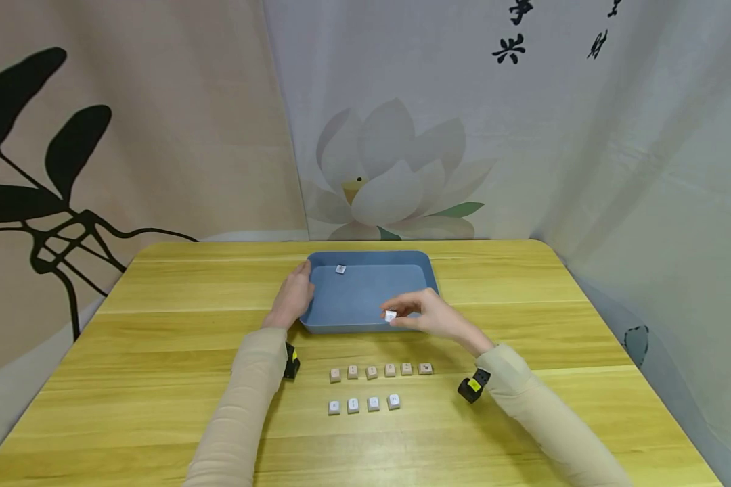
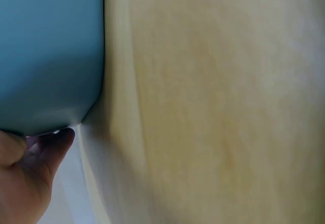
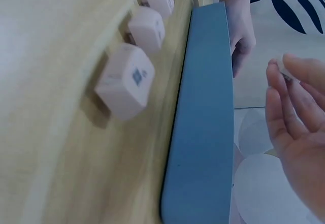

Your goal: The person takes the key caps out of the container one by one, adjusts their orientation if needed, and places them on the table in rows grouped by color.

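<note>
A blue rectangular tray (image 1: pixel 365 327) lies on the wooden table. My left hand (image 1: pixel 294 295) grips its left rim, and the left wrist view shows thumb and fingers (image 2: pixel 58 150) at the tray's edge. Between thumb and fingertips my right hand (image 1: pixel 429 314) pinches a small white keycap (image 1: pixel 390 316), held above the tray's near right part. In the right wrist view, the fingers (image 3: pixel 277 107) partly cover that keycap. Another white keycap (image 1: pixel 340 269) lies inside the tray, near its far left corner.
Two rows of keycaps sit on the table in front of the tray: several pinkish ones (image 1: pixel 371 372) in the farther row, several whiter ones (image 1: pixel 373 404) in the nearer. One pinkish keycap (image 3: pixel 127 82) bears a window-like symbol. A printed curtain (image 1: pixel 396 169) hangs behind the table.
</note>
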A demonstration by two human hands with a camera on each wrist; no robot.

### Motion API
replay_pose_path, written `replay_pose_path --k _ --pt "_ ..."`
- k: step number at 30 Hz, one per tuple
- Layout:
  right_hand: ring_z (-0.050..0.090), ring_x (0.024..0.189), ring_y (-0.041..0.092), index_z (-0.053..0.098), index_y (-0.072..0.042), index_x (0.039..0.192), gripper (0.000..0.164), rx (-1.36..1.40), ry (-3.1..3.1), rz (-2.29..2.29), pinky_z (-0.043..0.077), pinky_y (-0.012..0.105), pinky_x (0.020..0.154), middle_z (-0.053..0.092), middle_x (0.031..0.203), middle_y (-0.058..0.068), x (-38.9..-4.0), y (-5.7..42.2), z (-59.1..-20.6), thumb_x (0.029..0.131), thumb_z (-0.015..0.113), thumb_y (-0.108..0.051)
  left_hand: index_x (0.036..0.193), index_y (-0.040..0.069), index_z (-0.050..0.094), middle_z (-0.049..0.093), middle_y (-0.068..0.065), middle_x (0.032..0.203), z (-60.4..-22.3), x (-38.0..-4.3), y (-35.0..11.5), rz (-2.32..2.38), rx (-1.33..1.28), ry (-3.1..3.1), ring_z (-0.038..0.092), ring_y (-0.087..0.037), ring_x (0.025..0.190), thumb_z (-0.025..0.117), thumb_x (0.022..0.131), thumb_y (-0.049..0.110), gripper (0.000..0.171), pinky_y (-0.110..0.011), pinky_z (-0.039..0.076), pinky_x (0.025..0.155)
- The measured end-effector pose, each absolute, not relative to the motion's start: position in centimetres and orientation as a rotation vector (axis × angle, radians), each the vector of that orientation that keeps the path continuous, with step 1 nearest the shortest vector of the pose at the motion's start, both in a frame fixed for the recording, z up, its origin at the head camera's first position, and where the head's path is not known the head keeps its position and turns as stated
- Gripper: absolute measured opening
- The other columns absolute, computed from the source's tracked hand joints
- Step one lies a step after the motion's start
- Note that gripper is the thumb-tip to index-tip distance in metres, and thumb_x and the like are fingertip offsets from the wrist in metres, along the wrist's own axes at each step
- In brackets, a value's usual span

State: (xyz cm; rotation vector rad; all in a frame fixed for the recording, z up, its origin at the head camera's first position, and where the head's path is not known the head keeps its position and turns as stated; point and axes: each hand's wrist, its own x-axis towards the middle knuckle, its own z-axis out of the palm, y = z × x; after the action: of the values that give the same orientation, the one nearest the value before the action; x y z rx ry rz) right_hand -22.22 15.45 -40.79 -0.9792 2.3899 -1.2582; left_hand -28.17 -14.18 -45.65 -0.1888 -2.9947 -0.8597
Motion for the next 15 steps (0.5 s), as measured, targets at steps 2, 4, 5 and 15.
replay_pose_path --k 2,4,5,15 --pt "0.067 0.098 0.014 0.068 -0.011 0.117 0.029 -0.951 2.395 -1.255 0.058 0.029 0.085 0.071 0.112 0.008 -21.8 15.7 -40.8 0.09 0.064 -0.021 0.147 -0.007 0.024 0.026 -0.024 0.154 -45.7 -28.2 -14.2 -0.853 -0.191 -2.995 0.032 -0.037 0.14 0.042 0.095 0.003 0.055 -0.047 0.033 0.115" --pt "0.067 0.1 0.016 0.068 -0.01 0.118 0.03 -0.932 2.384 -1.26 0.058 0.027 0.085 0.071 0.113 0.008 -21.3 16.0 -40.9 0.091 0.063 -0.021 0.147 -0.007 0.025 0.027 -0.024 0.154 -45.7 -28.2 -14.2 -0.846 -0.195 -2.995 0.031 -0.037 0.141 0.043 0.095 0.003 0.055 -0.046 0.032 0.116" --pt "0.067 0.1 0.016 0.068 -0.01 0.118 0.03 -0.92 2.377 -1.264 0.058 0.025 0.083 0.071 0.113 0.008 -21.1 16.1 -40.9 0.091 0.063 -0.021 0.146 -0.008 0.025 0.027 -0.024 0.154 -45.7 -28.2 -14.2 -0.84 -0.201 -2.994 0.031 -0.038 0.141 0.043 0.095 0.002 0.055 -0.047 0.032 0.116" --pt "0.063 0.096 0.011 0.067 -0.001 0.117 0.031 -0.936 2.34 -1.311 0.055 0.02 0.077 0.067 0.115 0.019 -19.0 17.4 -41.4 0.09 0.064 -0.016 0.145 -0.008 0.027 0.027 -0.024 0.154 -45.7 -28.2 -14.2 -0.832 -0.213 -2.988 0.033 -0.038 0.14 0.044 0.095 0.003 0.055 -0.046 0.035 0.114"
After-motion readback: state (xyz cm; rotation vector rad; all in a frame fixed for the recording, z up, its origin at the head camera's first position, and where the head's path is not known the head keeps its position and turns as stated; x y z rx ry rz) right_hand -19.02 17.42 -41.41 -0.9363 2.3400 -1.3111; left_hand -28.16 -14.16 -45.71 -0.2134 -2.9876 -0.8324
